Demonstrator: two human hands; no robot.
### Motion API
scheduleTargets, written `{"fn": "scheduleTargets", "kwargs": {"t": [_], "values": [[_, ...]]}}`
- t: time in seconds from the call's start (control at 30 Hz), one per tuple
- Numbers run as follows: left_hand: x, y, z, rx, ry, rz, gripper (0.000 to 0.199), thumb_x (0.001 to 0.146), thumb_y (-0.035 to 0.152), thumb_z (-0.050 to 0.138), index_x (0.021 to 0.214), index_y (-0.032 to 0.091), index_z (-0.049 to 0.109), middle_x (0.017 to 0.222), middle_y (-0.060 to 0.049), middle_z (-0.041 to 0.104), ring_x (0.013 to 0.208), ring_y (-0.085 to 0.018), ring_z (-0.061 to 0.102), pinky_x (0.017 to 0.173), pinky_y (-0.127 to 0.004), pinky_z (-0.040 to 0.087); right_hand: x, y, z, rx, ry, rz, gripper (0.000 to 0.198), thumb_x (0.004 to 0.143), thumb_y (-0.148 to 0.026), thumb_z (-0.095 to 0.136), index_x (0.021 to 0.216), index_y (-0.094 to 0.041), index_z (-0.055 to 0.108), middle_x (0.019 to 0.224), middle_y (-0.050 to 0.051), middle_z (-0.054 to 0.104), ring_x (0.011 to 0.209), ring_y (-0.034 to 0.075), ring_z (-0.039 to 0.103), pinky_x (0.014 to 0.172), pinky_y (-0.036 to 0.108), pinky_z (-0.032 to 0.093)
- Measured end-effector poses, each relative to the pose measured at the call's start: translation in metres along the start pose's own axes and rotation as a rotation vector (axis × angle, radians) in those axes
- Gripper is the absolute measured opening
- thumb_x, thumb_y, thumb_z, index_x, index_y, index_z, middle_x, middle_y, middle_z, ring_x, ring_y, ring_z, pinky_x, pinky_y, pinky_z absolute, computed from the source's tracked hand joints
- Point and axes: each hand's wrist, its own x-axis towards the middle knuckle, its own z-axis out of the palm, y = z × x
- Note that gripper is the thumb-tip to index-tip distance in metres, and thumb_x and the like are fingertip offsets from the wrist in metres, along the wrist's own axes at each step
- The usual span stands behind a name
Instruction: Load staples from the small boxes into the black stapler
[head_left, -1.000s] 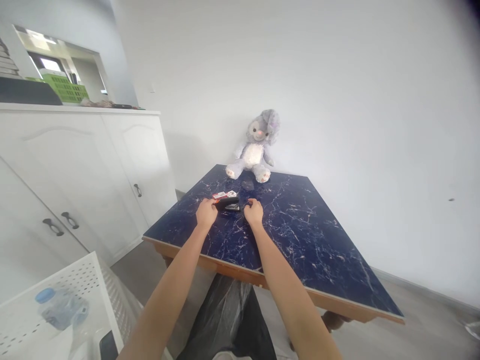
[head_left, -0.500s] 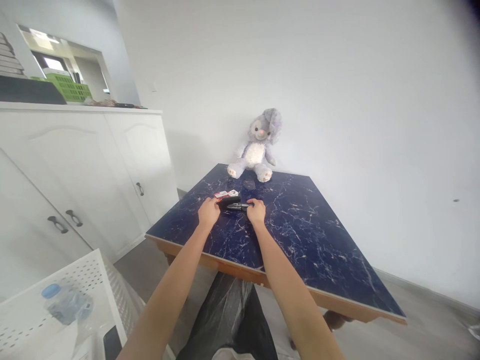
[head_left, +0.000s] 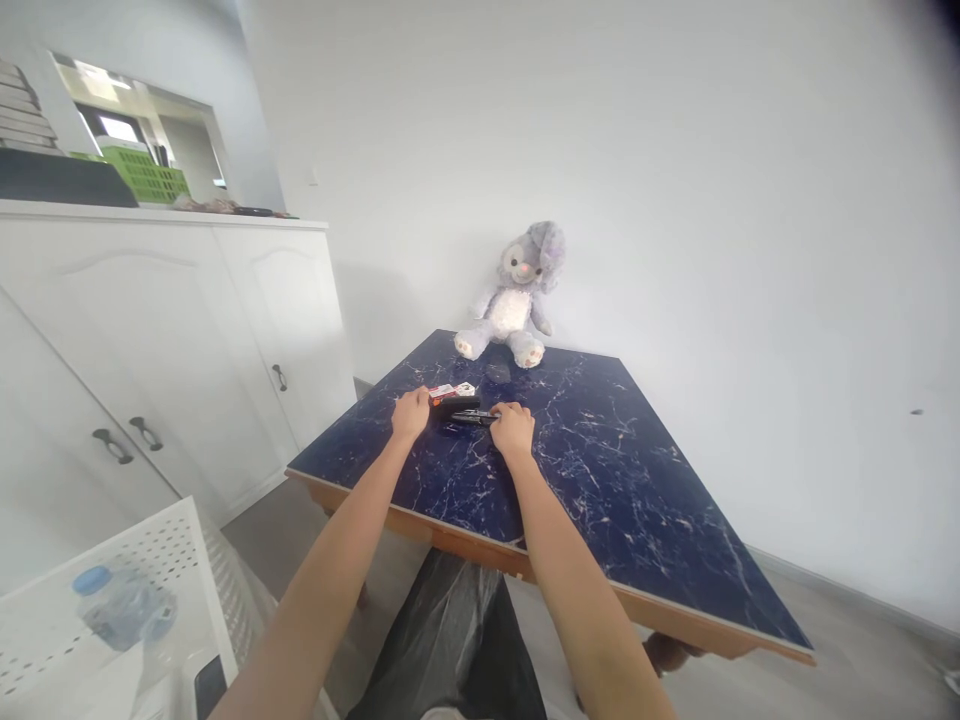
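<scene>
On the blue marbled table [head_left: 600, 470], my left hand [head_left: 411, 413] is closed at the left end of a flat black object [head_left: 457, 403] with an orange spot near my fingers. My right hand [head_left: 513, 430] is closed round the right end of a slim black-and-silver object [head_left: 472, 417], whose kind I cannot make out. The slim one lies just in front of the flat black one. Right behind them are a red-and-white packet [head_left: 441, 391] and a small white box [head_left: 465, 389] with dark marks. My fingers partly hide both held ends.
A grey plush toy [head_left: 511, 305] sits at the table's back against the wall, with a dark flat item [head_left: 498, 373] before its feet. At lower left, a white perforated basket [head_left: 191, 540] holds a plastic bottle [head_left: 124, 610]. White cabinets [head_left: 165, 340] stand left.
My left hand has shifted slightly left, and the right hand's fingers are a little more curled over the slim object's end. The view has tilted slightly; the objects remain on the table.
</scene>
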Motion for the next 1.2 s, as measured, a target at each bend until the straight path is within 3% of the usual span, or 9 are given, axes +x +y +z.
{"fn": "scheduleTargets", "kwargs": {"t": [0.1, 0.23, 0.47, 0.63, 0.77, 1.0, 1.2], "values": [[0.007, -0.002, 0.005, -0.003, -0.023, -0.047, 0.036, 0.089, 0.050, 0.057, 0.107, 0.024, 0.074, 0.109, -0.014, 0.075, 0.109, -0.036, 0.066, 0.098, -0.050, 0.046, -0.001, 0.004, -0.001, -0.002, -0.039, -0.048, 0.039, 0.082, -0.009, 0.049, 0.108, -0.026, 0.071, 0.127, 0.010, 0.058, 0.110, 0.029, 0.051, 0.092, 0.041, 0.040], [0.012, -0.003, 0.007, -0.053, -0.021, -0.064, 0.033, 0.083, 0.048, 0.065, 0.105, 0.026, 0.074, 0.110, -0.012, 0.075, 0.109, -0.033, 0.067, 0.098, -0.046, 0.047, -0.001, 0.006, 0.003, -0.004, -0.100, -0.136, 0.048, 0.079, -0.006, 0.050, 0.117, -0.030, 0.067, 0.136, 0.008, 0.053, 0.114, 0.029, 0.050, 0.093, 0.041, 0.040], [0.006, -0.006, 0.001, -0.259, 0.043, -0.055, 0.024, 0.078, 0.027, 0.070, 0.102, 0.022, 0.069, 0.103, -0.005, 0.076, 0.095, -0.019, 0.070, 0.091, -0.030, 0.052, -0.002, 0.006, 0.003, -0.040, -0.114, -0.180, 0.043, 0.081, -0.006, 0.048, 0.113, -0.027, 0.068, 0.120, 0.008, 0.063, 0.109, 0.028, 0.051, 0.092, 0.040, 0.039], [0.003, -0.007, -0.004, -0.402, 0.192, -0.175, 0.031, 0.083, 0.025, 0.062, 0.114, 0.021, 0.066, 0.107, -0.008, 0.074, 0.094, -0.020, 0.071, 0.089, -0.033, 0.054, -0.004, 0.004, -0.001, -0.041, -0.081, -0.196, 0.036, 0.083, -0.009, 0.050, 0.108, -0.026, 0.068, 0.116, 0.007, 0.066, 0.111, 0.027, 0.050, 0.095, 0.039, 0.037], [0.003, -0.009, -0.002, -0.578, 0.161, -0.199, 0.035, 0.085, 0.022, 0.059, 0.120, 0.019, 0.066, 0.115, -0.010, 0.072, 0.083, -0.017, 0.072, 0.076, -0.030, 0.059, -0.003, 0.001, -0.004, -0.011, -0.052, -0.207, 0.032, 0.084, -0.009, 0.049, 0.103, -0.025, 0.068, 0.119, 0.005, 0.067, 0.113, 0.026, 0.051, 0.094, 0.036, 0.038], [0.004, -0.012, -0.001, -0.831, 0.118, -0.312, 0.028, 0.084, 0.016, 0.060, 0.110, 0.013, 0.069, 0.104, -0.012, 0.074, 0.079, -0.015, 0.073, 0.080, -0.033, 0.061, 0.002, 0.005, -0.008, 0.058, 0.002, -0.088, 0.026, 0.090, -0.016, 0.048, 0.109, -0.020, 0.065, 0.095, 0.009, 0.069, 0.096, 0.024, 0.059, 0.087, 0.033, 0.042], [-0.009, 0.003, -0.005, -0.999, 0.100, -0.310, 0.025, 0.086, 0.019, 0.060, 0.110, 0.015, 0.066, 0.103, -0.010, 0.073, 0.083, -0.016, 0.074, 0.084, -0.036, 0.062, -0.008, -0.007, -0.003, 0.312, 0.196, -0.167, 0.033, 0.098, -0.026, 0.040, 0.115, -0.018, 0.066, 0.113, 0.011, 0.067, 0.104, 0.022, 0.061, 0.094, 0.032, 0.046]]}}
